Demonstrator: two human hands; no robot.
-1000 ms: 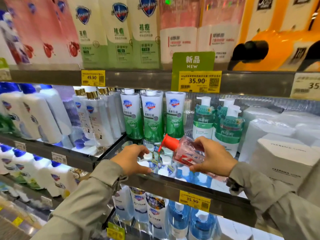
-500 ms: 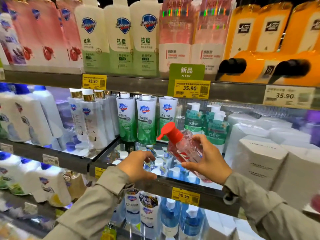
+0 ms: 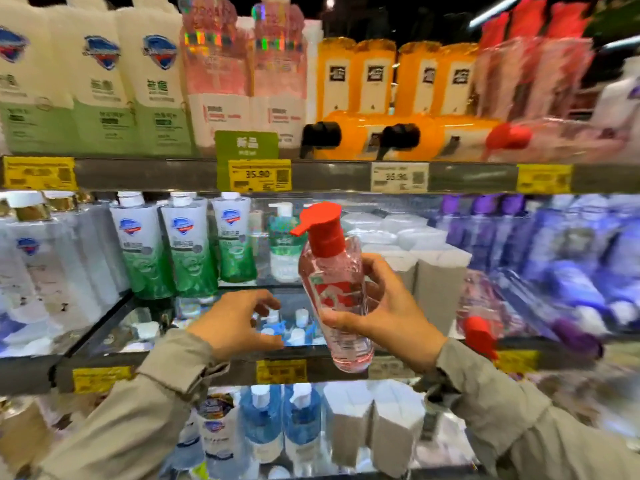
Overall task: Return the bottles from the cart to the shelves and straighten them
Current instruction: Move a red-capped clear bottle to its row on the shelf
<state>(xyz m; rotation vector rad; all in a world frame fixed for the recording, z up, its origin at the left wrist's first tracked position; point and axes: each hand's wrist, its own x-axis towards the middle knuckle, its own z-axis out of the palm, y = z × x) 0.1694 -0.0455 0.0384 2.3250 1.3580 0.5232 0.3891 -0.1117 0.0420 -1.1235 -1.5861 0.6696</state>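
Gripping pink pump bottle (image 3: pixel 331 289) upright in right hand (image 3: pixel 391 318), likely for shelving; left hand (image 3: pixel 235 323) spread loose, empty, just left of bottle

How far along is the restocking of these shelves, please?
Done: green-and-white plastic bottles stand upright on the glass shelf. In hand: the right hand grips a clear pink bottle with a red pump cap; the left hand hovers empty. Left: shelving that bottle; the cart is unseen.
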